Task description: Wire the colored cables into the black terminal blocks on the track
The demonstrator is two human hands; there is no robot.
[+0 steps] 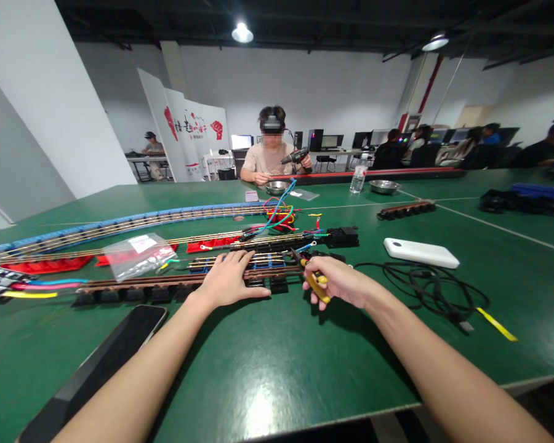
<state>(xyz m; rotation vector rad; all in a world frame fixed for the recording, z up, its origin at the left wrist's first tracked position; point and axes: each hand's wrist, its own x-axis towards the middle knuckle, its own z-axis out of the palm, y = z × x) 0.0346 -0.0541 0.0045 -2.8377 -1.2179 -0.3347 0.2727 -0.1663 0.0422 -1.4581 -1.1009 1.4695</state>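
My left hand [228, 280] lies with spread fingers across a black rail strip [138, 289] carrying copper-coloured rods, and reaches over a short blue section [270, 261] behind it. My right hand [335, 280] is wrapped around yellow-handled pliers [317, 287]. Their dark jaws point up and left, at the right end of the strips; what lies between the jaws is too small to tell. Behind my hands sits a red section [212, 244] with brass rods. A black block [342, 237] is at the right, close to wires with ring terminals.
A long blue track [120, 224], plastic bag [141, 255] and coloured wires [279, 215] lie beyond. Left is a phone [115, 344]; right are a white power bank [420, 253] and black cable [425, 283]. Across the table a person [270, 154] holds a drill [295, 156]. A bottle [359, 175] stands nearby.
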